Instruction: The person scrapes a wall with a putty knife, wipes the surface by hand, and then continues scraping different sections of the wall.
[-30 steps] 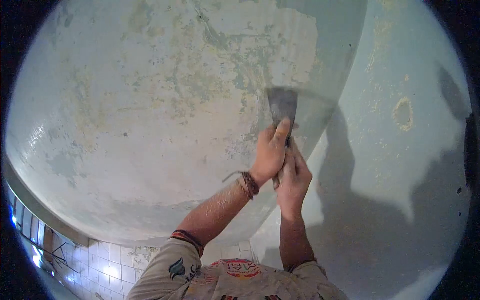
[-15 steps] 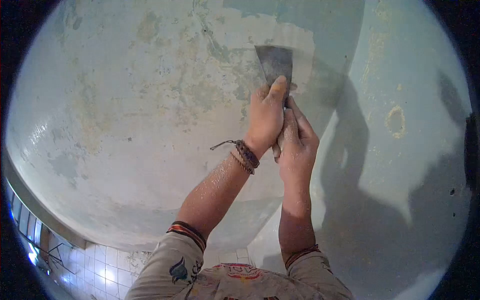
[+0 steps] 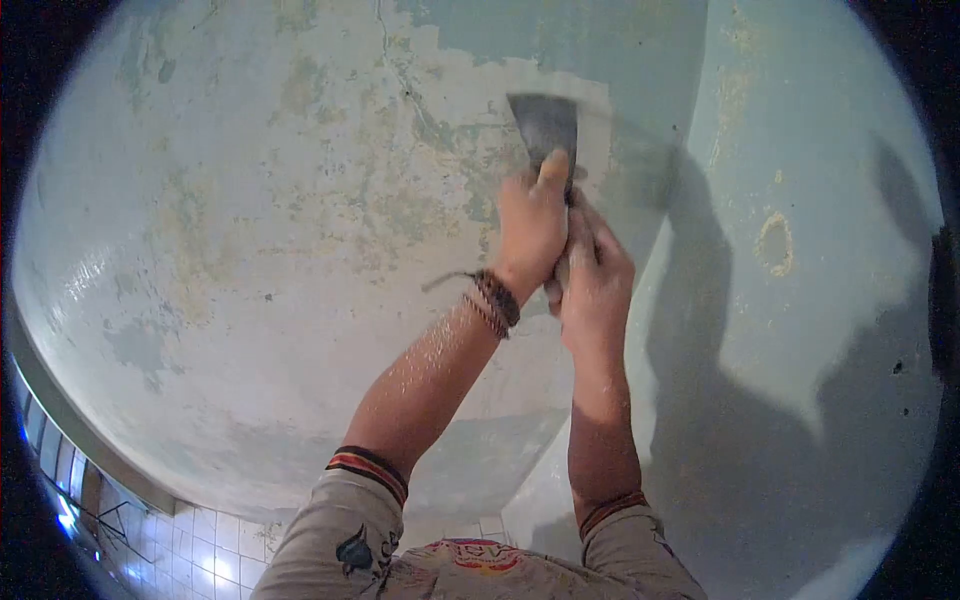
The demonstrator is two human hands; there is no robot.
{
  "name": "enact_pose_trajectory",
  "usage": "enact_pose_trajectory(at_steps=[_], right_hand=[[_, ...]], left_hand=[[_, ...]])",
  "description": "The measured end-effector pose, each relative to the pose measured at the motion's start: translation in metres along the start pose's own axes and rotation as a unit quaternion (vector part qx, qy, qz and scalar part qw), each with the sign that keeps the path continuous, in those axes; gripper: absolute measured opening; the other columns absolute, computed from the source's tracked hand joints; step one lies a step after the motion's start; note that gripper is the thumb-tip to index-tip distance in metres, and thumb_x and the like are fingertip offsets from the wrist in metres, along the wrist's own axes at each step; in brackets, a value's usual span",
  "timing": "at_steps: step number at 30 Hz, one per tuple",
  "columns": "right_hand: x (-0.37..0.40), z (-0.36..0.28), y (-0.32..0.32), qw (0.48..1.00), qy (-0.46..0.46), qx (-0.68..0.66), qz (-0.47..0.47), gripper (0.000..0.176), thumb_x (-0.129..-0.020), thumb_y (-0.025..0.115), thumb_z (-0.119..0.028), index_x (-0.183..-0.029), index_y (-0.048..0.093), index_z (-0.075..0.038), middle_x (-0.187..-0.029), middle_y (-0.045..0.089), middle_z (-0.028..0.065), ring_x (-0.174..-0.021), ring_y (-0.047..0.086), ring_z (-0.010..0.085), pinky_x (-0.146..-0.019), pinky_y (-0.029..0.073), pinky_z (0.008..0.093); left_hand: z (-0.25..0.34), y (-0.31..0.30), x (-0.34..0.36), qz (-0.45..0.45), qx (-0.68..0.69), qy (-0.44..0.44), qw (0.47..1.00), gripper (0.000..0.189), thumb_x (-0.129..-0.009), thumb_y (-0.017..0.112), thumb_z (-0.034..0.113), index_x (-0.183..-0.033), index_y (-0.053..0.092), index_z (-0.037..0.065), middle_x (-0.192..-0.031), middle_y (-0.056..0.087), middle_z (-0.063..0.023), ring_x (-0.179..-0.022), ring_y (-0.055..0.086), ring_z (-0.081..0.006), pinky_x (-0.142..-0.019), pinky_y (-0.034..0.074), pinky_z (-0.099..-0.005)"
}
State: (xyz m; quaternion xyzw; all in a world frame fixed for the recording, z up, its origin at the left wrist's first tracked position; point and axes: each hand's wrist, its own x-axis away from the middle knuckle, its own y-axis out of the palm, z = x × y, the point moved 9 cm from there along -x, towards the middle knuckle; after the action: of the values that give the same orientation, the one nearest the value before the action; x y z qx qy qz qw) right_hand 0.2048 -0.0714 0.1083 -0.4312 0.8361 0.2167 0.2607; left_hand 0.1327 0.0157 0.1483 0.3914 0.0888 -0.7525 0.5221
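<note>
A wide-bladed metal scraper [image 3: 546, 122] lies with its blade against the patchy wall [image 3: 330, 250], near the edge of a pale area where green paint is worn off. My left hand [image 3: 532, 222], with a dark braided bracelet at the wrist, is wrapped round the scraper's lower part, the thumb along the blade's base. Just below and to the right, my right hand [image 3: 598, 280] is closed round the handle, which the fingers mostly hide. Pale dust specks cover my left forearm.
A second green wall [image 3: 800, 330] meets the first at a corner on the right and carries dark shadows. White floor tiles [image 3: 200, 545] show at the lower left, beside a dark thin-legged frame [image 3: 118, 525].
The view has shifted slightly over the walls. Both hands still hold the scraper, which has moved a little toward the wall's corner relative to the paint marks.
</note>
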Motion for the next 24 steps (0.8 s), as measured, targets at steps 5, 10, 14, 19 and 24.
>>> enact_pose_trajectory(at_steps=[5,10,14,19,24], right_hand=[[-0.018,-0.027,-0.001,0.999,-0.019,-0.048,0.011,0.034,-0.099,0.048,-0.019,-0.126,0.058,0.000,-0.067,0.055,-0.0002,-0.048,0.041,0.0042,-0.042,0.034,0.0235],[-0.032,-0.019,-0.008,0.997,-0.064,-0.028,0.012,0.034,-0.099,0.050,-0.026,-0.124,0.060,-0.004,-0.058,0.045,-0.0062,-0.043,0.038,0.0030,-0.035,0.027,0.0209],[-0.004,-0.003,-0.013,0.999,-0.028,-0.019,0.027,0.034,-0.097,0.048,-0.019,-0.120,0.059,0.004,-0.085,0.067,0.0178,-0.071,0.060,0.0153,-0.066,0.049,0.0307],[-0.039,-0.056,0.002,0.995,-0.098,0.015,0.006,0.032,-0.097,0.048,-0.018,-0.113,0.060,0.006,-0.095,0.066,0.0229,-0.075,0.063,0.0213,-0.071,0.050,0.0322],[-0.029,-0.049,0.013,0.985,-0.155,0.070,0.026,0.031,-0.096,0.048,-0.018,-0.109,0.060,0.007,-0.087,0.066,0.0216,-0.074,0.064,0.0260,-0.070,0.050,0.0365]], left_hand=[[0.016,0.013,-0.017,-0.020,-0.017,-0.006,1.000,0.035,-0.095,0.051,0.026,-0.086,0.067,-0.004,-0.077,0.059,-0.0018,-0.069,0.049,-0.0107,-0.063,0.043,-0.0283],[0.019,0.022,-0.023,-0.041,-0.017,0.005,0.999,0.034,-0.095,0.052,0.026,-0.088,0.066,-0.004,-0.078,0.060,-0.0033,-0.072,0.050,-0.0100,-0.065,0.043,-0.0285],[-0.002,0.015,0.005,-0.030,0.010,-0.032,0.999,0.035,-0.095,0.051,0.027,-0.089,0.067,-0.004,-0.077,0.060,-0.0031,-0.069,0.050,-0.0105,-0.061,0.043,-0.0272],[0.034,0.029,-0.034,-0.042,0.091,-0.053,0.993,0.031,-0.095,0.052,0.024,-0.088,0.066,-0.003,-0.075,0.057,-0.0010,-0.065,0.049,-0.0109,-0.058,0.042,-0.0282],[0.033,0.007,-0.030,-0.020,0.047,-0.016,0.999,0.032,-0.095,0.051,0.024,-0.090,0.065,-0.004,-0.074,0.056,-0.0016,-0.066,0.050,-0.0117,-0.060,0.043,-0.0292]])
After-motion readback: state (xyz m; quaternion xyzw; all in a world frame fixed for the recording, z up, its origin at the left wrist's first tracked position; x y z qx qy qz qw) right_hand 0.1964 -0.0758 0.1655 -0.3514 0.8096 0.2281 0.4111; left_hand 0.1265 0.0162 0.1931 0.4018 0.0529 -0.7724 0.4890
